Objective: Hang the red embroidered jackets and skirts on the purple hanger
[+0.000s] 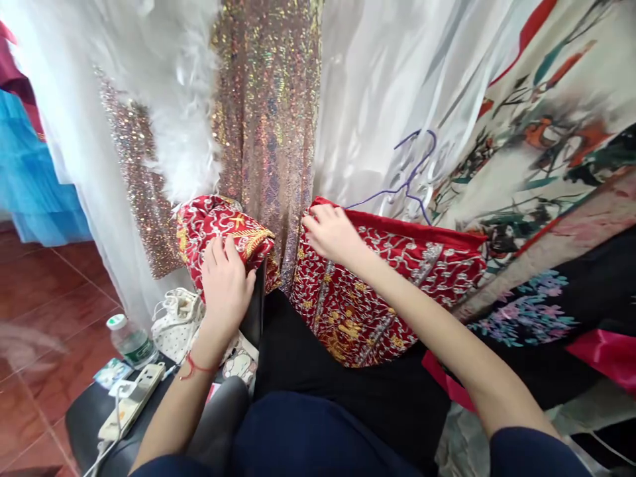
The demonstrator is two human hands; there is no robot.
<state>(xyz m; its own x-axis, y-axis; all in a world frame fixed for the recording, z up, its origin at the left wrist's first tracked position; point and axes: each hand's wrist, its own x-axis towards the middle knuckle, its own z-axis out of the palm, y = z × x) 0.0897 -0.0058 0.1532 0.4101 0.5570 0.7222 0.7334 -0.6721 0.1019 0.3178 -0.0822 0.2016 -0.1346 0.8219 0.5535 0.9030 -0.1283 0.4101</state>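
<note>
The left hand (226,281) lies palm-down on a bunched fold of the red embroidered garment (377,291), its fingers curled over the cloth and closed on it, just left of centre. A thin red string circles that wrist. The right hand (330,232) pinches the top red edge of the same garment at about 12 o'clock from the lap, thumb and fingers closed on the hem. Between the two hands the cloth dips out of sight; the larger panel, worked with gold and silver thread, hangs down at 3 o'clock from the right hand, draped over the person's dark lap.

Just above that panel, at 1 o'clock, a purple wire hanger (410,175) rests against white satin fabric (377,86). Behind the hands hangs a sequinned gold dress (268,112), with a white feather trim (183,119) at 11 o'clock. To the far right lies a printed cloth with painted figures (546,132).

At 8 o'clock, on a dark stool (82,417), sit a clear plastic bottle with a white cap (130,341), a white power strip (132,401) and a small white dotted bag (176,324). The floor is red tile (40,291).
</note>
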